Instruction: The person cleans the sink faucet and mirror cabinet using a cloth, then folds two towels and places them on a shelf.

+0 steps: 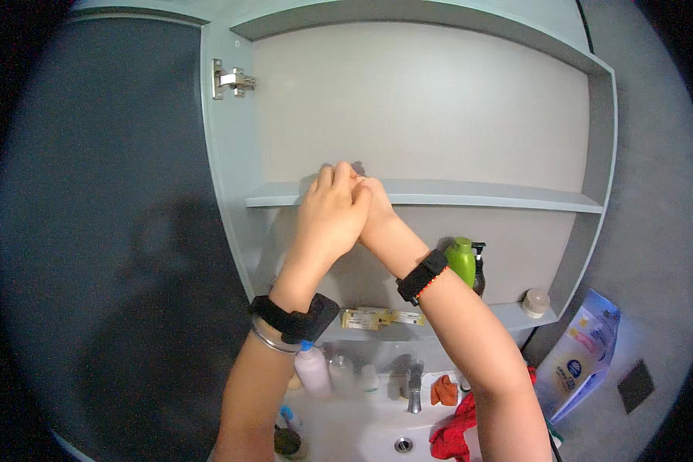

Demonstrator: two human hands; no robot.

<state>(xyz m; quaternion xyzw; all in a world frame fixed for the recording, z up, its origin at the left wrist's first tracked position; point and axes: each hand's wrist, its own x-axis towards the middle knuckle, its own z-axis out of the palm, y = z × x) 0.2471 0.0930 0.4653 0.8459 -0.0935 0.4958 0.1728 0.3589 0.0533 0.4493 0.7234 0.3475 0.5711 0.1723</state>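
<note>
My left hand [327, 212] and my right hand [377, 208] meet at the middle shelf [485, 194] of a pale grey wall cabinet, toward its left half. The left hand overlaps the right, with its fingers bent and close together. Most of the right hand's fingers are hidden behind the left. Both hands look closed, and whatever lies between them is hidden. The upper compartment's back panel [423, 100] rises behind them. Black bands circle both wrists.
A dark cabinet door [123, 215] stands open at left on a metal hinge [232, 80]. The lower shelf holds small packets [369, 318], a green bottle [460, 258] and a jar [536, 302]. Below are a white sink [354, 431], a faucet [414, 385] and a lilac bottle [313, 371].
</note>
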